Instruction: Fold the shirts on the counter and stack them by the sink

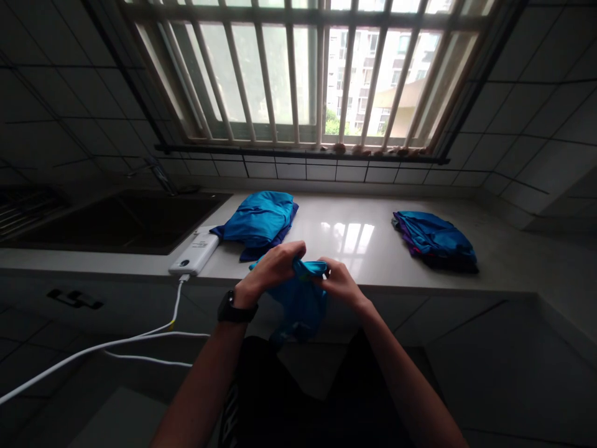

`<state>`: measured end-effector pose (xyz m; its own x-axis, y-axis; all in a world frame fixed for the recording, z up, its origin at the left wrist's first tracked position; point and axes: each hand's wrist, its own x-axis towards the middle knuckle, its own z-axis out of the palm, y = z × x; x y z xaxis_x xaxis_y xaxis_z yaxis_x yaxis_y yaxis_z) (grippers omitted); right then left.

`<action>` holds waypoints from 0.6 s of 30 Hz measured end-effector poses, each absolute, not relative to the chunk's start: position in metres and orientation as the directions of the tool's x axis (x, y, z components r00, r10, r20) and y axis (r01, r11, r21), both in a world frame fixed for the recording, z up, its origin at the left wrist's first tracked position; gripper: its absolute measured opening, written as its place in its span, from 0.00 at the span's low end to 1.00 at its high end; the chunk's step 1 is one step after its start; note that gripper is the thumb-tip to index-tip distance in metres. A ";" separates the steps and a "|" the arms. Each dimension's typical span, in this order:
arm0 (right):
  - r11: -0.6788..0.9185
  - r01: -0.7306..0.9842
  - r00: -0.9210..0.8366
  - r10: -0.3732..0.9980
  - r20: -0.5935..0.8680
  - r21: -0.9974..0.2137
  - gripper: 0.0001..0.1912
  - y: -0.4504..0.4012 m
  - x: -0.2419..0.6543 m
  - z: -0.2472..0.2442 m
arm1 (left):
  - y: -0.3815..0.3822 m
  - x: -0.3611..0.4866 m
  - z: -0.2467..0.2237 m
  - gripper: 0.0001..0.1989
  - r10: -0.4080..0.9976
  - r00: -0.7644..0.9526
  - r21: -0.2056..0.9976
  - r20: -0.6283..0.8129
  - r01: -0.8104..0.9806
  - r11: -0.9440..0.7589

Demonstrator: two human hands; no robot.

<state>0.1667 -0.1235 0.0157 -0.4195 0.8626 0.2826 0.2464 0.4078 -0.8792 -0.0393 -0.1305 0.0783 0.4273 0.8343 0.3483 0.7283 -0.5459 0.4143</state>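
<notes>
A thin, shiny blue cloth item (pixel 301 305) hangs from both my hands over the counter's front edge; its exact kind does not show. My left hand (pixel 276 266), with a black watch on the wrist, is closed on its gathered top. On the other side of that bunched edge, my right hand (pixel 340 282) pinches the same cloth. Just beyond my left hand lies a stack of blue folded cloth (pixel 263 218), brighter on top and darker underneath. Another folded stack (pixel 433 236), blue with purple and black layers, sits farther off to the right.
A white power bank (pixel 196 252) with a white cable (pixel 177 302) lies near the front edge, left of the blue stack. Left of it is a dark sink (pixel 116 224) with a faucet (pixel 161 176). The pale counter (pixel 345 249) runs below a barred window (pixel 298 74).
</notes>
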 end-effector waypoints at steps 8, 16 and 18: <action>0.583 0.140 -0.513 0.734 0.445 -0.801 0.17 -0.117 0.222 0.076 | -0.141 -0.057 0.117 0.03 0.873 0.227 0.591 0.432 0.660 -0.464; 0.417 0.206 -0.610 0.762 0.217 -0.885 0.17 -0.097 0.263 0.090 | -0.138 -0.052 0.115 0.07 0.839 -0.023 0.621 0.544 0.683 -0.384; 0.449 0.324 -0.595 0.781 0.189 -0.832 0.15 -0.094 0.269 0.098 | -0.138 -0.051 0.118 0.07 0.808 -0.050 0.610 0.587 0.683 -0.401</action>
<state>0.2693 -0.0943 0.0978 -0.5954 0.7808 0.1894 0.3244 0.4493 -0.8324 -0.0510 -0.1385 0.1178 -0.0496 0.8081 0.5870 0.6831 -0.4013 0.6102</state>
